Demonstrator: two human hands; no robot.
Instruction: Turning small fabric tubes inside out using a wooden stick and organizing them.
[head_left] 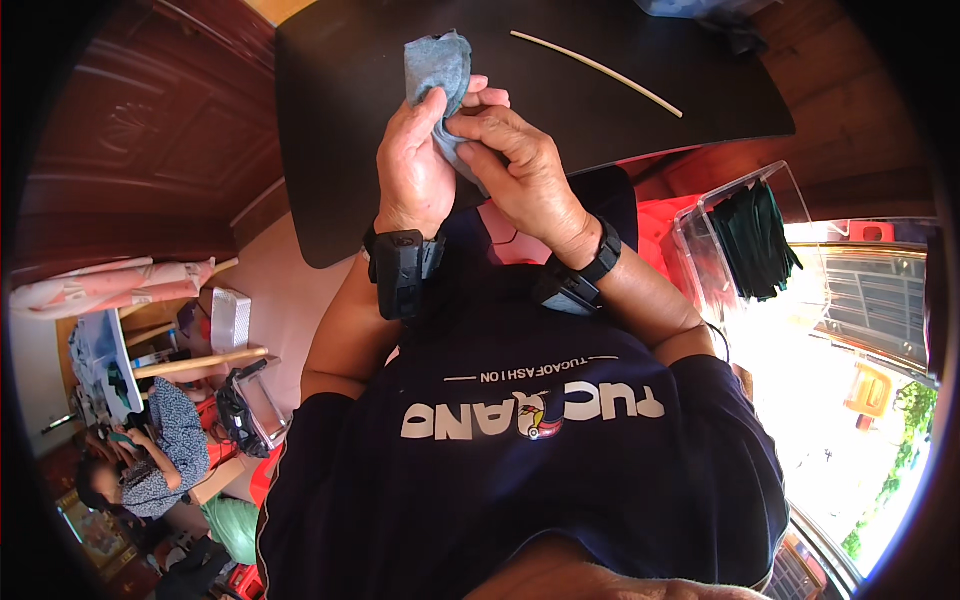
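A small blue-grey piece of fabric (437, 68), folded or sewn into a narrow shape, is held up above the dark table (340, 130). My left hand (415, 165) is closed round its middle, thumb on top, with the wider end standing out beyond the fingers. Close beside it, my right hand (525, 165) pinches the narrow lower end between thumb and forefinger. The fingertips of both hands nearly meet and partly hide the fabric. A thin pale stick (600, 72) lies on the table to the right of my hands.
At the right stands a clear plastic bin (690, 235) holding dark green fabric pieces (755, 240). A bluish plastic item (700, 8) lies at the far table edge. Lower left, another person (165, 450) in a patterned top sits beside a frame with wooden bars (200, 366).
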